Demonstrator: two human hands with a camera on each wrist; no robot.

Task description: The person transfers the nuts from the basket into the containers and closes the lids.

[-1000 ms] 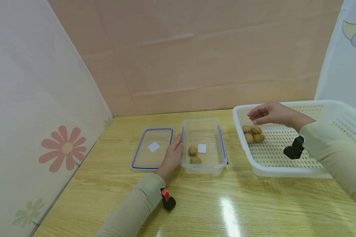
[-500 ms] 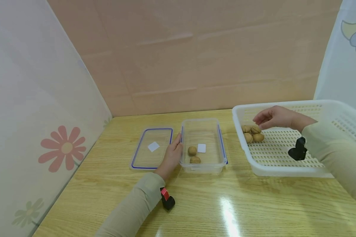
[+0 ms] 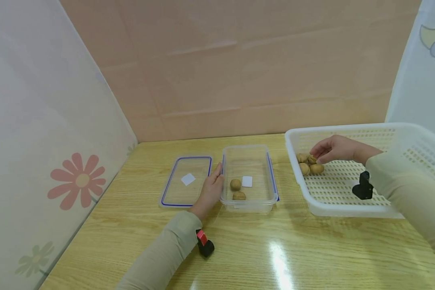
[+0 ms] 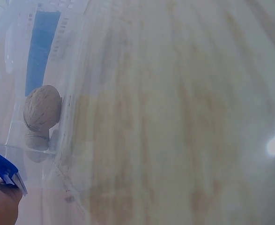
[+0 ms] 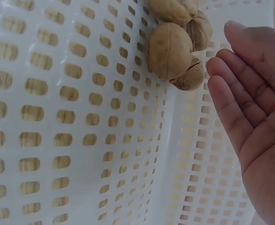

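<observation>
— Farthest left on the pale wooden table [image 3: 130,225]?
— Flat clear plastic lid with blue rim [image 3: 186,180], lying just beside clear rectangular plastic container [image 3: 249,203].
— Left hand [image 3: 211,190]?
— Resting against container's left wall, fingers straight, gripping nothing.
— Inside the container?
— Two brown walnuts [image 3: 237,189], close to the near wall, one seen through the plastic from the wrist [image 4: 42,111].
— Further right?
— White perforated plastic basket [image 3: 342,209]; cluster of brown walnuts [image 3: 309,164] in its left corner.
— Right hand [image 3: 334,149]?
— Lowered over cluster, fingers [image 5: 235,110] straight and apart, just beside the nuts [image 5: 177,44]; contact impossible to tell.
</observation>
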